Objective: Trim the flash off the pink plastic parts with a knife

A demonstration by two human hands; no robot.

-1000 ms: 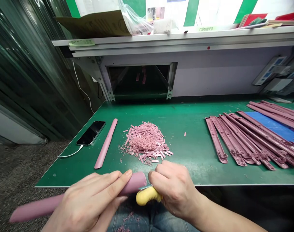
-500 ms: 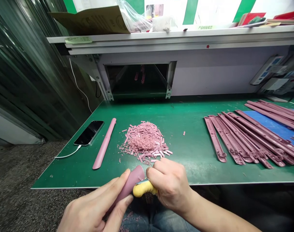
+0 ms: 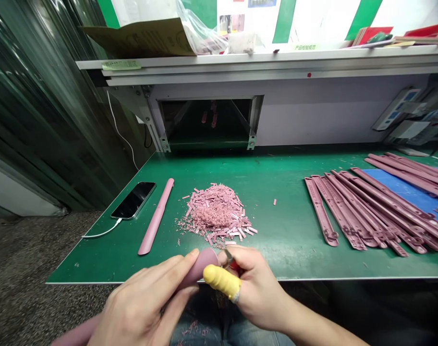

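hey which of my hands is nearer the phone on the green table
Left. Your left hand, gripping a pink piece, is on the near side of the phone; your right hand, at the piece's end, is much farther to the phone's right.

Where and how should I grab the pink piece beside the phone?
Probably grip the pink piece mid-length from above, across its narrow width: it lies long and slim, with bare green table showing along both long sides.
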